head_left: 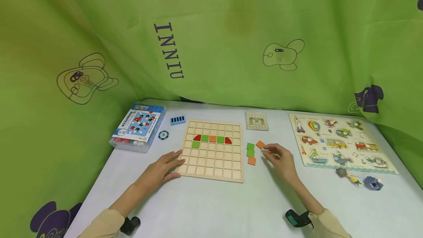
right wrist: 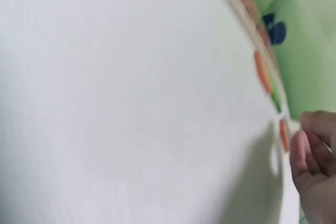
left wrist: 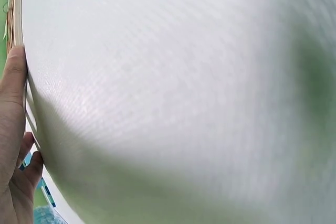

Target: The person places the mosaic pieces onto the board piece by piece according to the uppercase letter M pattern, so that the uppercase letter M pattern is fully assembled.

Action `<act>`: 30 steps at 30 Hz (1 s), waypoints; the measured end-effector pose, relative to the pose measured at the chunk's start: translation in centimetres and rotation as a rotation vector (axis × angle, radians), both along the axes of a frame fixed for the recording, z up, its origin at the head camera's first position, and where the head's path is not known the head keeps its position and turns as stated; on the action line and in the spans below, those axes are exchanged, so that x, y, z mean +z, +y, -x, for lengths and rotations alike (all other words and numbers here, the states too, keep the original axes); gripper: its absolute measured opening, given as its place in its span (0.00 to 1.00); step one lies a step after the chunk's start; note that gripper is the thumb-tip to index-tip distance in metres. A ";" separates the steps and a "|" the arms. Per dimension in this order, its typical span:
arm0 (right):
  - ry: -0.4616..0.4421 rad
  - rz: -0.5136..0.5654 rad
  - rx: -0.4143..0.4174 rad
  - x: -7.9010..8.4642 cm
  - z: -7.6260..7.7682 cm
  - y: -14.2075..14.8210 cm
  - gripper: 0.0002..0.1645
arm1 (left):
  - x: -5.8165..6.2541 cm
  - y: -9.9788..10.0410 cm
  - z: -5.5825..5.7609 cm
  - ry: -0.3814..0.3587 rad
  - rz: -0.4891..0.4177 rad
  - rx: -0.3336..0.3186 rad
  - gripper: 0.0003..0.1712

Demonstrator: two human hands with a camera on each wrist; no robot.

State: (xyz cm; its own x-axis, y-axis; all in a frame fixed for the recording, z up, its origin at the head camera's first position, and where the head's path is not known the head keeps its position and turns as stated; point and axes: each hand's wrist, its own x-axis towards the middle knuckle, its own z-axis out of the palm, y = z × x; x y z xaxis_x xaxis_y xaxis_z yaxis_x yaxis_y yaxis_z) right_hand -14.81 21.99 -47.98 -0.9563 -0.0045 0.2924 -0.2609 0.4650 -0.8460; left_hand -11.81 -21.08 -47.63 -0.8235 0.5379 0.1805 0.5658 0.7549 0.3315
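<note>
My left hand (head_left: 162,167) rests at the left edge of a wooden grid board (head_left: 214,178), fingers fairly straight. Its thumb (left wrist: 16,72) touches the board's side in the left wrist view. On the board, a row runs red quarter-round, green, orange, green, red quarter-round; a green tile (head_left: 195,144) lies below its left end. My right hand (head_left: 281,159) has bent fingers with tips close together beside an orange tile (head_left: 260,144). In the blurred right wrist view, something pale (right wrist: 294,125) shows at the fingertips; whether they pinch it cannot be told.
Two green tiles (head_left: 250,153) and another orange tile (head_left: 252,161) lie right of the board. Behind them is a pattern card (head_left: 257,126). A vehicle puzzle (head_left: 350,146) and small figures (head_left: 372,183) are at right. A molecule-kit box (head_left: 130,143), chip (head_left: 163,135) and blue block (head_left: 177,121) stand left.
</note>
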 end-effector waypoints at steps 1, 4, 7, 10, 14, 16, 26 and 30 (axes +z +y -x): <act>0.002 -0.029 -0.018 -0.1 0.3 0.3 0.13 | 0.0 -0.1 0.0 0.000 -0.002 0.002 0.28; -0.021 -0.099 -0.054 -0.3 1.1 0.6 0.15 | 0.1 -0.2 0.0 -0.003 -0.008 0.004 0.28; -0.051 -0.159 -0.054 -0.3 1.9 0.6 0.17 | 0.2 -0.2 0.1 -0.007 -0.016 -0.002 0.28; -0.069 -0.182 -0.051 -0.2 2.6 0.5 0.15 | 0.2 -0.2 0.2 -0.017 -0.023 -0.006 0.27; -0.089 -0.199 -0.070 -0.2 3.1 0.4 0.14 | 0.3 -0.2 0.3 -0.037 -0.020 -0.010 0.28; -0.101 -0.193 -0.085 -0.3 3.1 0.4 0.14 | 0.3 -0.1 0.4 -0.038 -0.016 -0.011 0.28; -0.105 -0.126 -0.101 -0.3 3.0 0.0 0.14 | 0.2 -0.1 0.4 -0.046 -0.022 -0.004 0.28; -0.126 -0.036 -0.089 -0.1 2.7 0.1 0.14 | 0.2 -0.1 0.4 -0.046 -0.028 -0.006 0.27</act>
State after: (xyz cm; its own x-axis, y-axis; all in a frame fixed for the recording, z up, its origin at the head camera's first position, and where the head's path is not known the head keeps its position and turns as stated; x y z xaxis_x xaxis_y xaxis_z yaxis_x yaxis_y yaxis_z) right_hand -17.51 22.07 -48.07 -0.9825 0.0733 0.1711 -0.1102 0.5119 -0.8520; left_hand -12.17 -21.14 -47.40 -0.8283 0.5377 0.1578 0.5537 0.7418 0.3784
